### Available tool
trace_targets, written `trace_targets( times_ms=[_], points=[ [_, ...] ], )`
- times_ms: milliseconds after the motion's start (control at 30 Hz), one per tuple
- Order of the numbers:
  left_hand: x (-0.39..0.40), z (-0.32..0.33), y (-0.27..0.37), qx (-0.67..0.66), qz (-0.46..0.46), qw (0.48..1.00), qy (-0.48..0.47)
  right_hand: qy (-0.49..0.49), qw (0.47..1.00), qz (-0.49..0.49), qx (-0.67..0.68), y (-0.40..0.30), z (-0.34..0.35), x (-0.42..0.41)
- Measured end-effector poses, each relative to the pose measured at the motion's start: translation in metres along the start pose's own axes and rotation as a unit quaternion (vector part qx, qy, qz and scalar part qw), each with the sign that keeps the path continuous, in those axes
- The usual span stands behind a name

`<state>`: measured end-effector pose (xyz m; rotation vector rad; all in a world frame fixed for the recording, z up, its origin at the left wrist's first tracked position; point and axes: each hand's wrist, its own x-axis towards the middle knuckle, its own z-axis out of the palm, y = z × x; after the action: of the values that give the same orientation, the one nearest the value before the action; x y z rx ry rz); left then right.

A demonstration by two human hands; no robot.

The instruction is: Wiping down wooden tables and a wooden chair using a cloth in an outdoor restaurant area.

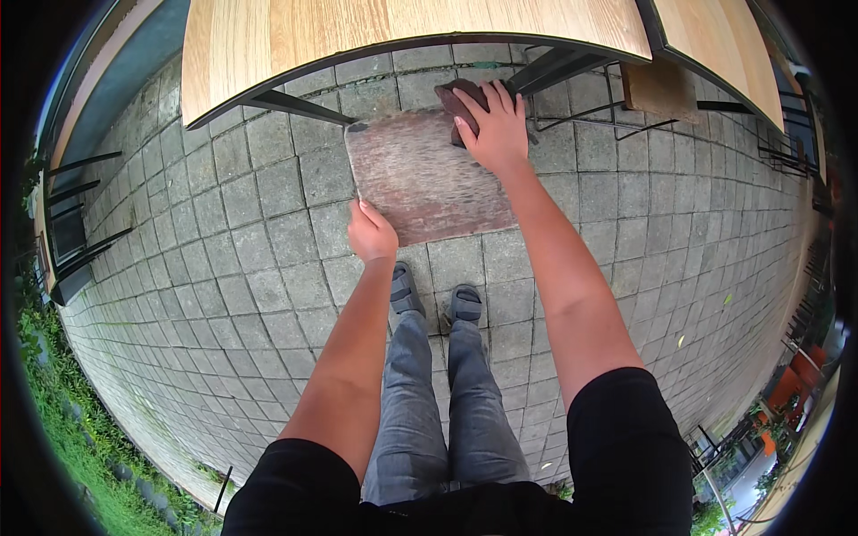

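Observation:
Before me is a flat rectangular board (429, 177) with a worn, streaked reddish-grey surface. My left hand (374, 231) grips the board at its near left corner, the thumb along the edge. At the far right part of the board, my right hand (493, 130) presses on a dark brown cloth (462, 107), fingers spread over it. The cloth is bunched and partly hidden under the palm and fingers. What supports the board from below is hidden.
Beyond the board stands a wood-topped table (415, 23) with dark metal legs, a second table (720, 53) to its right. A brown stool seat (660, 90) is partly under them. Square grey paving (268, 268) surrounds my sandalled feet. Greenery lies at the lower left.

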<state>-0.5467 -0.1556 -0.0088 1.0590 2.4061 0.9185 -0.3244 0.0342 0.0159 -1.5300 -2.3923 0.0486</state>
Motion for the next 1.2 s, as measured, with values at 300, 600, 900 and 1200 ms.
trace_targets(
  times_ms=[300,600,900,1200],
  points=[
    [-0.005,-0.005,0.000,-0.009,-0.006,1.000,-0.015,0.039,0.984,0.168,0.050,-0.036,-0.015,-0.087],
    [-0.015,0.022,-0.008,-0.082,-0.038,0.993,-0.071,0.145,0.892,0.398,0.162,-0.177,0.016,-0.182],
    [-0.114,-0.138,0.005,-0.401,-0.427,0.754,-0.297,-0.120,0.861,0.210,0.446,-0.267,-0.111,-0.267],
    [-0.230,-0.370,0.113,-0.271,-0.145,0.825,-0.474,-0.272,0.802,0.014,0.531,-0.255,-0.395,-0.313]
  ],
)
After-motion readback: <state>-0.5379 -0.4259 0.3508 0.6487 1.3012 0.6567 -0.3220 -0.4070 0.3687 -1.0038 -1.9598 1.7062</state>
